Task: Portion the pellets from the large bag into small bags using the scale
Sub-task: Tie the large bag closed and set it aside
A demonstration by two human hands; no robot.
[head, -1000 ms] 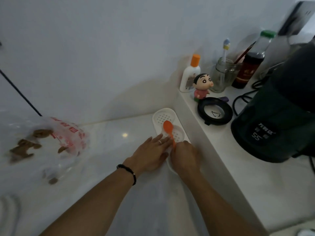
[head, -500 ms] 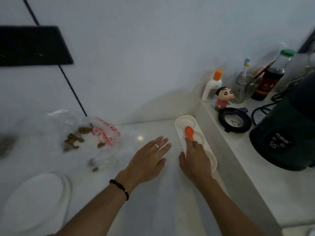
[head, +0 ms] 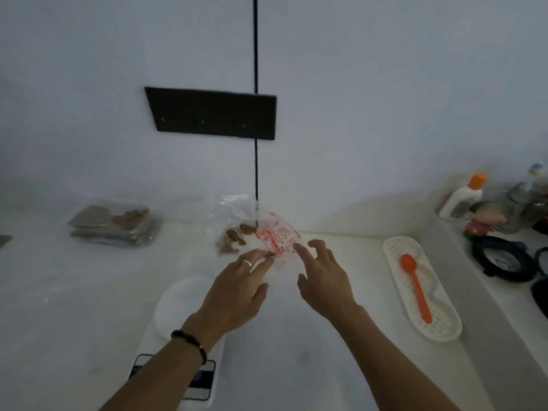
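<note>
Pellet bag [head: 268,235] near the worktop's [head: 74,292] back edge, touched by left hand [head: 237,292] with straight fingers; right hand [head: 323,280] spread just beside it, holding nothing. Scale [head: 189,304] under the left wrist. Orange spoon [head: 415,286] now let go, lying in white tray [head: 444,330] by the right edge. Small bags [head: 114,225] far left.

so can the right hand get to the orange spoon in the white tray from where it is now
Probably yes. The right hand is open and holds nothing, and the orange spoon lies uncovered in the white tray to its right, with only bare counter between them.
</note>
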